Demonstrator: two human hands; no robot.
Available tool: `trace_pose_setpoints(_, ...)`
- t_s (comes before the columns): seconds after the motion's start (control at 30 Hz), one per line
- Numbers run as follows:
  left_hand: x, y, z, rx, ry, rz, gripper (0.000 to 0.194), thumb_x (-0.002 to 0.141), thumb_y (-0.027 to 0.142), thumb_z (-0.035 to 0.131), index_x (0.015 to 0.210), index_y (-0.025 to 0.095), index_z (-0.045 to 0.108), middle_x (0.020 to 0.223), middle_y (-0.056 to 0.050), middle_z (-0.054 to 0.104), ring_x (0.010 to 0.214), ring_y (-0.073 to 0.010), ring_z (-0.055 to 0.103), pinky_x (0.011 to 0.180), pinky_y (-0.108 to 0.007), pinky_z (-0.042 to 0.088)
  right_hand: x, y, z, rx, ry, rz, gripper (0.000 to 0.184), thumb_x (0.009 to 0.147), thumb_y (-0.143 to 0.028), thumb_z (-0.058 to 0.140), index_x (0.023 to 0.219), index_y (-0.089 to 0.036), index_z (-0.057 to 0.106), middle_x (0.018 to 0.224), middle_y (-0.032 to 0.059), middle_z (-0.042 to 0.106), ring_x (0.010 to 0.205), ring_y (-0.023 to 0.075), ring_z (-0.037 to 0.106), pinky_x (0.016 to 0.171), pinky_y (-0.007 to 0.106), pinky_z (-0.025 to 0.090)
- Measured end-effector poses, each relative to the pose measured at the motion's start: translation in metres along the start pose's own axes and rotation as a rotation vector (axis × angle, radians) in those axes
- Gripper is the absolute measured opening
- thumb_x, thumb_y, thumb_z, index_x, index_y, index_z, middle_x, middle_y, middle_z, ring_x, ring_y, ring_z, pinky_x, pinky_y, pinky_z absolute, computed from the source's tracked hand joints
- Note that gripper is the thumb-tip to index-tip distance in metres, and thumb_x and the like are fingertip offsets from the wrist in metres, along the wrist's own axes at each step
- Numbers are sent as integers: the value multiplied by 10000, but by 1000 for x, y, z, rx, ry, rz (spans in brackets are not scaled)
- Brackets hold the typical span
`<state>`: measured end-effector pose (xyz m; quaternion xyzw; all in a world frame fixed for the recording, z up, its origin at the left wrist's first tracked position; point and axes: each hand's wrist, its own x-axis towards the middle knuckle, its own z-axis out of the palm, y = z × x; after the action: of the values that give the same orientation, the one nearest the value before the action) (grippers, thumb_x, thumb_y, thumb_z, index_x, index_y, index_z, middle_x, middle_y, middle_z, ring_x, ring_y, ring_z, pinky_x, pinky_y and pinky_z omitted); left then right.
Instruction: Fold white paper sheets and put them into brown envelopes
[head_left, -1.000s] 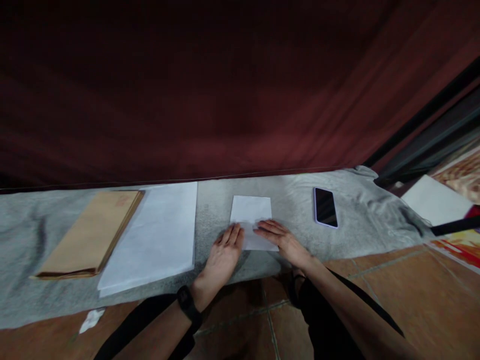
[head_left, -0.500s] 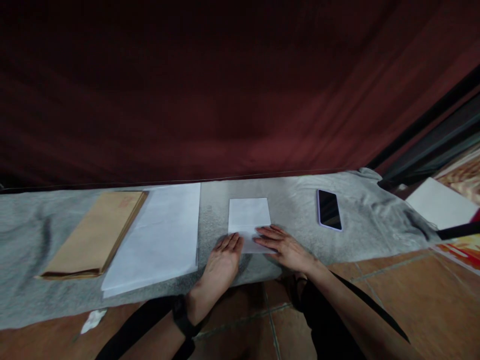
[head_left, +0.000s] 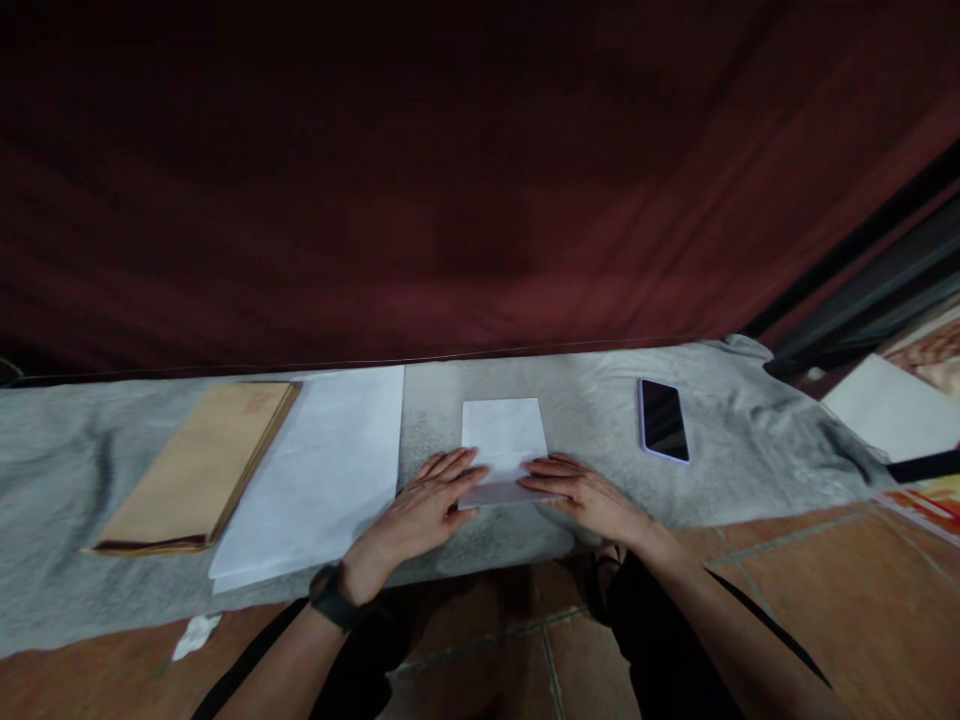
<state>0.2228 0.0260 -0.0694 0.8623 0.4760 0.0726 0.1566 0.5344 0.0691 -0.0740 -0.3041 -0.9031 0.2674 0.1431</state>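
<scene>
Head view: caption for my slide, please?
Left hand and right hand on a small paper, between white sheets and a phone on grey cloth.

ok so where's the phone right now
In the head view, the phone lies screen up on the grey cloth, right of the small folded white paper and beyond the right hand.

The left hand (head_left: 426, 505) has swung outward: its fingers, pointing away from the person half a second ago, now slant rightward across the left edge of the small white paper (head_left: 504, 425), and the wrist lies farther left, covering the near right corner of the large white sheets (head_left: 322, 460). The right hand (head_left: 589, 500) shifts slightly rightward, widening the gap.
</scene>
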Motion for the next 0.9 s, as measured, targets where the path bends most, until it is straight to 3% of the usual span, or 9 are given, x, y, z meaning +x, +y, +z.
trace_pose_setpoints(0.17,4,7,-4,6,50,-46,614,858,21,541,1410,289,566,1536,-57,505,1432,-201,444,1200,-461,344,-3,5,2,-8,23,38,458,950,-197,619,1390,-322,601,1497,48,550,1393,230,498,1202,483,358)
trace_pose_setpoints(0.3,9,9,-4,14,52,-92,613,815,-12,572,1350,282,625,1486,-63,560,1381,-221,508,1170,-475,389,-2,11,5,4,51,69,527,905,-91,585,1374,-330,618,1471,28,578,1368,221,523,1187,464,393)
trace_pose_setpoints(0.43,13,-3,-1,-86,105,-92,425,845,67,628,1207,272,716,1365,-59,664,1291,-218,596,1135,-463,432,5,14,1,85,62,94,539,886,-60,558,1357,-310,637,1405,17,636,1318,212,571,1156,427,437)
trace_pose_setpoints(0.57,21,-12,3,-325,222,-172,201,892,193,626,1020,224,777,1151,-75,765,1090,-223,703,996,-399,533,13,15,-2,207,118,114,379,975,-205,534,1319,-293,665,1323,28,693,1255,217,624,1108,416,482)
trace_pose_setpoints(0.77,29,-9,-3,-564,213,-337,240,876,333,594,815,192,778,829,-41,761,786,-206,686,733,-302,526,21,18,-3,260,170,224,321,991,-397,533,1206,-262,730,1210,54,744,1155,252,681,1010,420,547)
trace_pose_setpoints(0.9,31,-10,-6,-684,207,-420,343,856,454,568,798,179,764,725,-5,711,711,-188,623,660,-272,463,23,20,-1,335,188,332,372,989,-486,498,1096,-228,745,994,43,784,987,261,726,881,402,591)
